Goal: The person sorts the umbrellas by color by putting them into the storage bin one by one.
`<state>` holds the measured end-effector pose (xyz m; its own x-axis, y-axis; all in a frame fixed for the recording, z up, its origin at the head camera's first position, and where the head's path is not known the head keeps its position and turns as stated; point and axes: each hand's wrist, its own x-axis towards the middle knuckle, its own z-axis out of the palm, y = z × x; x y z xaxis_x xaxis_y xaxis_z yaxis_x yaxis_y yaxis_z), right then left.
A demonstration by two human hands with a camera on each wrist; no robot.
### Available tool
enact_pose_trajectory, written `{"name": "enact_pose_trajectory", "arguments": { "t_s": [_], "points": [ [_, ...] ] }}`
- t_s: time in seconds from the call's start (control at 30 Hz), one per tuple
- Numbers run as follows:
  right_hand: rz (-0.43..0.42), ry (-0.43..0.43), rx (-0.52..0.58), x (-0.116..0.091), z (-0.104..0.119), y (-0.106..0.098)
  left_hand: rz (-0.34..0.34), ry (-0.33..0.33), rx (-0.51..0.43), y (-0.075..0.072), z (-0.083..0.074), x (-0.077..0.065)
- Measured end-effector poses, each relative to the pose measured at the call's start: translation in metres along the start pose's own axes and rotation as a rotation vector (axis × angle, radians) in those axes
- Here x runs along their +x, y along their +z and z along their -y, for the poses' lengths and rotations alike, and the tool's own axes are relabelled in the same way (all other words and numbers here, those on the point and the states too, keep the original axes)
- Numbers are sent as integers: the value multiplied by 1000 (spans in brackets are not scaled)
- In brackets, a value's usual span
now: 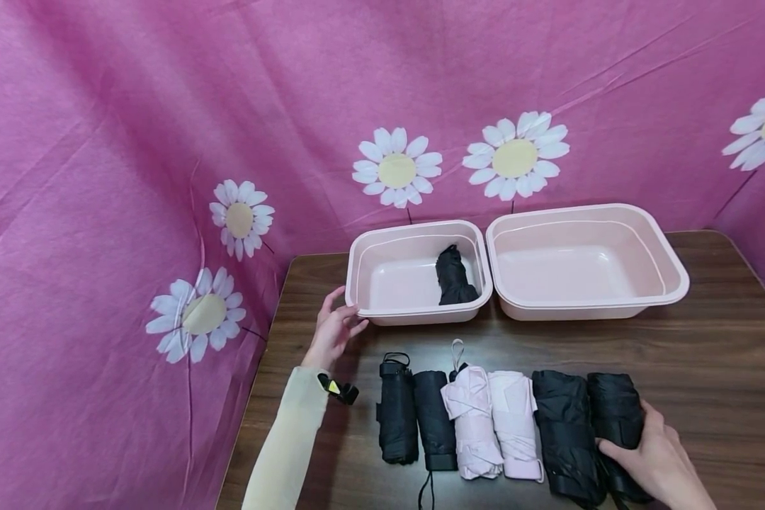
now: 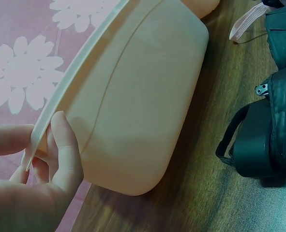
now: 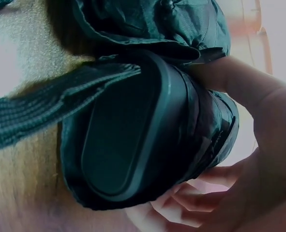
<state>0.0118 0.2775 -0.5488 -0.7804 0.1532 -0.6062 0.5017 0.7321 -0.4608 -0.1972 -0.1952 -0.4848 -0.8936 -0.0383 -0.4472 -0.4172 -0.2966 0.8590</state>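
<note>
My left hand (image 1: 334, 331) pinches the near left corner of the smaller pale pink plastic basin (image 1: 392, 287). The left wrist view shows the thumb and fingers on either side of the rim (image 2: 67, 89). Inside that basin a black folded umbrella (image 1: 454, 275) lies against the right side. At the right end of a row, my right hand (image 1: 666, 457) grips a black folded umbrella (image 1: 615, 411), thumb on its left side and fingers round its right. Its flat end cap (image 3: 121, 135) and wrist strap (image 3: 60, 99) show in the right wrist view.
A larger pink basin (image 1: 567, 273) stands right of the smaller one. Left of the gripped umbrella lie another black umbrella (image 1: 564, 432), two pale pink umbrellas (image 1: 474, 425) (image 1: 515, 425) and two black umbrellas (image 1: 398, 414) (image 1: 435, 421). A pink flowered cloth (image 1: 306, 106) hangs behind the wooden table (image 1: 727, 354).
</note>
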Motion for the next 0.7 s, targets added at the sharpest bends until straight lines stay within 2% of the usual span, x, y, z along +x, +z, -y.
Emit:
{"name": "enact_pose_trajectory", "arguments": {
  "t_s": [0.37, 0.7],
  "points": [
    [20, 32, 5, -3, 0, -2, 17, 20, -21, 0, 2, 1],
    [13, 84, 14, -3, -1, -3, -6, -8, -18, 0, -1, 0]
  ]
}}
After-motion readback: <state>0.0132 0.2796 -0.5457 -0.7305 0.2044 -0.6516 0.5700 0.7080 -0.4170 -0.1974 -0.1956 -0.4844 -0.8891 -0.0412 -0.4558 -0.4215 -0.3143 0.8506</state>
